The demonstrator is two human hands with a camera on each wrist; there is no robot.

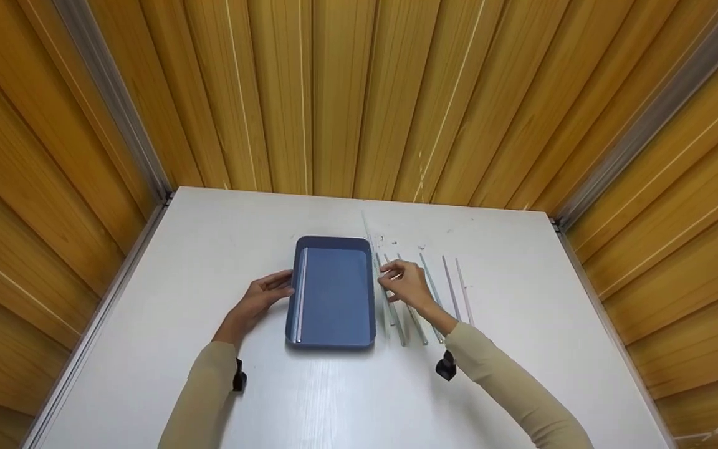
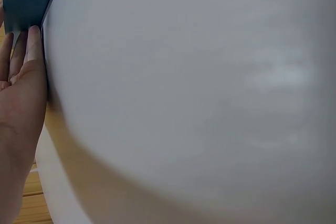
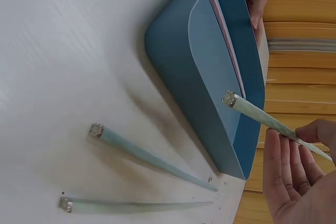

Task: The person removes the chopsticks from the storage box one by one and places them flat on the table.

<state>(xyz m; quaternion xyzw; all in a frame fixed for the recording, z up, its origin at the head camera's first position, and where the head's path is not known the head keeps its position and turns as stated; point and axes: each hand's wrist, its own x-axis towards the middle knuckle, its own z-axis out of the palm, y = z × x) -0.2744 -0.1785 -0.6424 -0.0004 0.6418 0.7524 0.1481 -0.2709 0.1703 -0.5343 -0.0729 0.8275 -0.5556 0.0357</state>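
Observation:
My right hand [image 1: 406,284] pinches a pale green chopstick [image 3: 262,116] between thumb and fingers, its decorated metallic end tilted up near the tray wall in the right wrist view. A blue rectangular tray [image 1: 337,343] stands just left of that hand. Inside, chopsticks [image 1: 301,299] lie lengthwise along its left wall; one looks pinkish. With fairly straight fingers, my left hand [image 1: 265,293] touches the tray's outer left side. In the left wrist view those fingers [image 2: 34,45] rest against the blue wall.
Several more chopsticks lie roughly side by side right of the tray, among them a green one [image 3: 152,156], a bluish-grey one [image 1: 450,284] and a pink one [image 1: 464,290]. Small clear bits [image 1: 421,247] are scattered behind them. Yellow wood-look panels [image 1: 334,93] rise behind the white table [image 1: 321,399].

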